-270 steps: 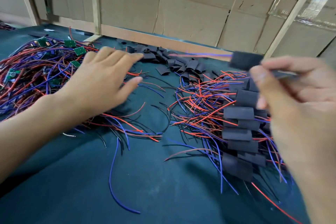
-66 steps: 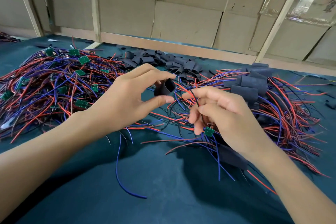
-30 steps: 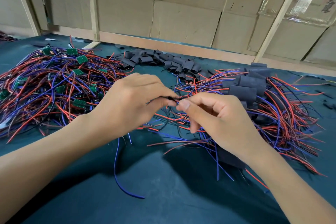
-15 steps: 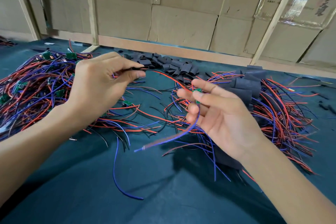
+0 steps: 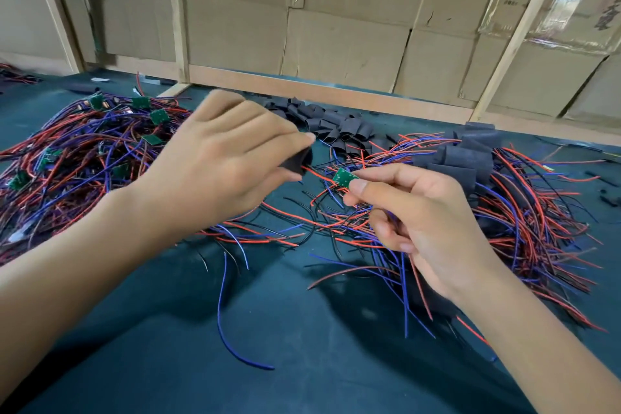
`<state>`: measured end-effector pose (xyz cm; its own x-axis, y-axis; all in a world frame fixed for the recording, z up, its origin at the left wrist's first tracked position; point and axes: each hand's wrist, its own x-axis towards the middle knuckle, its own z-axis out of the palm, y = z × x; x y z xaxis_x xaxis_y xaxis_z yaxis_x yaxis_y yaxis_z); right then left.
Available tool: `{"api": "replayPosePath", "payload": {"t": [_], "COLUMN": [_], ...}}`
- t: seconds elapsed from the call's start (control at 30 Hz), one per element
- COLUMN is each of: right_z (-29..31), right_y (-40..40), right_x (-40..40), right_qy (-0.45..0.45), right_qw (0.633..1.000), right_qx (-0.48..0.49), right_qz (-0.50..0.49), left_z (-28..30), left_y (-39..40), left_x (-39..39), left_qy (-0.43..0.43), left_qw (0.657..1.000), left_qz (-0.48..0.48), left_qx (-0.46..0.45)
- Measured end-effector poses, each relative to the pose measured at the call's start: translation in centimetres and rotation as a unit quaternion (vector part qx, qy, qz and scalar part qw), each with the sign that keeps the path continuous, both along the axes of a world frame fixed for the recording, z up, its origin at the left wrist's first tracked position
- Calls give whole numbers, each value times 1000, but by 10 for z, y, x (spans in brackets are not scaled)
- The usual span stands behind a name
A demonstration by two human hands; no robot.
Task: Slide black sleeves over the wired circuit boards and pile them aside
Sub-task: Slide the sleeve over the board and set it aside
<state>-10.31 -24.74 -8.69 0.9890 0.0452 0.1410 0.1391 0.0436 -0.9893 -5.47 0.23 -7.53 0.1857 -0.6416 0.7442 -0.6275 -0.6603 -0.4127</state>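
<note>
Head view, looking down at two bare hands over a dark green table [image 5: 302, 363]. The left hand [image 5: 215, 171] has its fingers curled, pinching a black sleeve [image 5: 297, 161] between thumb and fingertips; the sleeve's open end points right, with wires appearing to run into it, though blur makes this hard to confirm. Just beside it, the right hand [image 5: 420, 222] pinches a small green circuit board [image 5: 344, 177] between thumb and forefinger, its other fingers loosely curled around the trailing red, blue and black wires. Board and sleeve are near each other but apart, so the sleeve is not yet over the board. Beyond the left hand lies a big tangle of unsleeved wired boards [image 5: 84, 151]; behind both hands sits a heap of loose sleeves [image 5: 336, 126]; to the right is the pile of finished sleeved boards [image 5: 470, 161] on splayed wires. Likely risks: the board's corners may catch on the sleeve's mouth if it goes in tilted, bunching the soft tube; the sleeve looks squashed in the pinch, which would narrow the opening. Wires from the surrounding tangle could snag the held wires and drag neighbouring boards along, and a hard pull might strain the wire joints at the board.
</note>
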Motion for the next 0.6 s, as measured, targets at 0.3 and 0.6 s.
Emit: {"api": "replayPosePath", "payload": {"t": [0.3, 0.6], "right_z": [-2, -2], "right_y": [5, 2], "right_x": [-3, -7], "right_qy": [-48, -125], "right_qw": [997, 985], "right_qx": [-50, -119], "right_qz": [-14, 1], "left_z": [-9, -10], "left_y": [-31, -36], "left_x": [-18, -20], "left_qy": [55, 106], "left_qw": [997, 992], "left_qz": [-38, -59], "left_qx": [32, 43]}}
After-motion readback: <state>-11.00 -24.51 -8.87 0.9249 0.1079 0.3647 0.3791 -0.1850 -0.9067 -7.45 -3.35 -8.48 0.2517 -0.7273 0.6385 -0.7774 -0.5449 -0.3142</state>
